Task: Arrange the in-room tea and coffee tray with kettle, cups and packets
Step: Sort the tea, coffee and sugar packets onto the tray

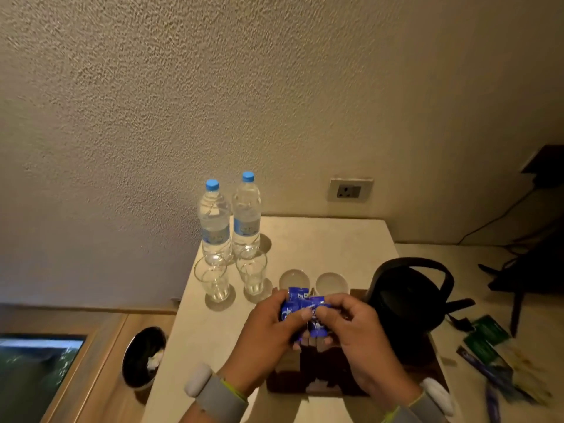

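Both hands, left hand [268, 328] and right hand [357, 331], pinching blue packets [300, 309] above dark tray [317, 383], kettle [406, 300] alongside. Packets probably light, crinkly, slippery; grip edges, not middles.

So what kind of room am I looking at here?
Most likely a hotel guest room. Two sealed water bottles with two glasses, and a dark tray with a black kettle and white cups, suggest a welcome setup. Both hands hold blue packets.
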{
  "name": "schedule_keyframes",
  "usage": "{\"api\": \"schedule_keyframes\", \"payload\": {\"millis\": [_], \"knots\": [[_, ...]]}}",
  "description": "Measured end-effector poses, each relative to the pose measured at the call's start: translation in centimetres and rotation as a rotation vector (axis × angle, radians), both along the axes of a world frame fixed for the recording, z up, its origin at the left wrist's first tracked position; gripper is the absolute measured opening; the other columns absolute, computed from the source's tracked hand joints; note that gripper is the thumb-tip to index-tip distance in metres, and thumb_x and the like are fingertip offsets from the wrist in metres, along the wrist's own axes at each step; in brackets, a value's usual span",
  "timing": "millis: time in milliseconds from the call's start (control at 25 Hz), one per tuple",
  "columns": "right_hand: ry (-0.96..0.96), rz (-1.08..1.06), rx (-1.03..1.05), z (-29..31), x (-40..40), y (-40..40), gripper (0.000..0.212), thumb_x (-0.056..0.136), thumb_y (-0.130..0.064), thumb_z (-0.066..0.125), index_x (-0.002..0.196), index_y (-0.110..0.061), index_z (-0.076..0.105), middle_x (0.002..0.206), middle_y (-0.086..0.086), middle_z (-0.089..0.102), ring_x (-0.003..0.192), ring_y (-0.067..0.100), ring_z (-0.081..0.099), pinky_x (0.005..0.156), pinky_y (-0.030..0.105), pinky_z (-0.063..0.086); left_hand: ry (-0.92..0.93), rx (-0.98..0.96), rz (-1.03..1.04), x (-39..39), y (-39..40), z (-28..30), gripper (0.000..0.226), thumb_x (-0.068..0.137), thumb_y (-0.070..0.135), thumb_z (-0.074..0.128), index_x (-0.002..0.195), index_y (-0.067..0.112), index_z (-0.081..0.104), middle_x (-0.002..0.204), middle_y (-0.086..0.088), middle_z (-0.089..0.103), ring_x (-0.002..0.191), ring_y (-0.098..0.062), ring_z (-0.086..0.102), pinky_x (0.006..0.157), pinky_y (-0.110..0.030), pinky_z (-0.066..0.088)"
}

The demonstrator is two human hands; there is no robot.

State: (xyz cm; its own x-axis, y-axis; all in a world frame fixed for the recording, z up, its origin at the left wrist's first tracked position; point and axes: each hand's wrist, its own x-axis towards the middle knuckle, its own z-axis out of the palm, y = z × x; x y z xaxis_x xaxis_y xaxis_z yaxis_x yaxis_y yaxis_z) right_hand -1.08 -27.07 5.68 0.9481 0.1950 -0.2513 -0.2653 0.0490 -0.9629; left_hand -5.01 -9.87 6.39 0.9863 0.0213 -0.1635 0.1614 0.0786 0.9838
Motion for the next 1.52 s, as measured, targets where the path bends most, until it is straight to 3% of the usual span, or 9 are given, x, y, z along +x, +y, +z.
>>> {"api": "schedule_keyframes", "payload": {"millis": [200,320,560,680,920,1120,1240,1400,1520], "knots": [[0.152,0.020,0.027,-3.6,-1.4,-1.5,0.006,0.099,-0.013,0.068,0.095,-0.015,0.071,0.090,0.020,0.077,0.060,0.018,0.066,0.048,0.024,0.050,0.141,-0.229,-0.006,-3.6,0.9,-3.8,0.030,0.102,0.006,0.058,0.128,0.017,0.066,0.124,-0.018,0.074,0.116,-0.038,0.072,0.100,-0.049,0.059],[0.207,0.060,-0.015,-5.5,-3.1,-2.3,0.007,0.102,-0.014,0.065,0.109,-0.014,0.065,0.096,0.018,0.079,0.064,0.016,0.068,0.046,0.020,0.047,0.211,-0.040,0.034,-6.2,1.6,-6.6,0.019,0.103,0.004,0.061,0.118,0.012,0.068,0.115,-0.013,0.078,0.103,-0.033,0.076,0.094,-0.057,0.061],[0.233,0.201,-0.109,-7.2,-4.7,-2.1,0.034,0.102,-0.002,0.062,0.124,-0.027,0.065,0.109,0.004,0.080,0.083,0.017,0.078,0.055,0.022,0.055,0.224,0.344,0.110,-8.3,2.0,-8.9,0.013,0.102,0.032,0.066,0.114,0.032,0.072,0.105,0.018,0.079,0.093,-0.005,0.075,0.071,-0.022,0.060],[0.229,0.211,-0.152,-8.0,-4.6,-2.0,0.038,0.100,0.002,0.062,0.125,-0.027,0.063,0.108,-0.001,0.080,0.096,0.016,0.078,0.062,0.021,0.059,0.208,0.402,0.160,-7.8,1.9,-9.6,0.017,0.098,0.029,0.071,0.115,0.032,0.071,0.100,0.013,0.080,0.091,-0.004,0.074,0.075,-0.024,0.061],[0.127,0.228,-0.341,-9.1,-3.9,-1.4,0.033,0.101,-0.001,0.062,0.124,-0.025,0.066,0.116,0.000,0.077,0.104,0.013,0.075,0.093,0.042,0.063,0.115,0.534,0.176,-6.0,1.5,-10.3,0.020,0.093,0.016,0.077,0.112,0.019,0.076,0.110,0.006,0.076,0.101,-0.008,0.071,0.091,-0.028,0.059],[0.062,0.256,-0.441,-9.4,-3.8,-1.5,0.033,0.101,-0.008,0.065,0.125,-0.029,0.065,0.113,-0.008,0.075,0.100,0.003,0.074,0.086,0.032,0.064,0.146,0.612,0.180,-5.7,1.2,-11.0,0.025,0.094,0.018,0.077,0.118,0.021,0.075,0.111,0.005,0.068,0.098,0.001,0.061,0.082,-0.006,0.046],[0.003,0.289,-0.517,-9.5,-4.2,-1.0,0.034,0.100,-0.011,0.066,0.121,-0.039,0.064,0.109,-0.017,0.070,0.095,-0.010,0.068,0.070,0.013,0.058,0.165,0.632,0.125,-5.7,1.0,-11.5,0.027,0.094,0.019,0.077,0.120,0.023,0.074,0.110,0.009,0.068,0.095,0.005,0.061,0.079,-0.003,0.044],[-0.036,0.347,-0.566,-9.7,-3.9,0.0,0.038,0.100,-0.013,0.067,0.117,-0.047,0.061,0.111,-0.016,0.070,0.095,-0.003,0.070,0.071,0.012,0.057,0.141,0.630,0.135,-5.4,0.9,-11.3,0.031,0.093,0.015,0.076,0.122,0.024,0.072,0.107,0.012,0.067,0.091,0.010,0.062,0.077,0.001,0.044],[-0.054,0.384,-0.583,-9.8,-3.6,0.2,0.038,0.099,-0.015,0.068,0.119,-0.046,0.062,0.107,-0.019,0.071,0.094,-0.013,0.067,0.069,0.008,0.054,0.106,0.599,0.184,-5.5,0.7,-11.1,0.036,0.093,0.012,0.076,0.123,0.030,0.067,0.107,0.019,0.065,0.093,0.016,0.063,0.076,0.003,0.044]]}}
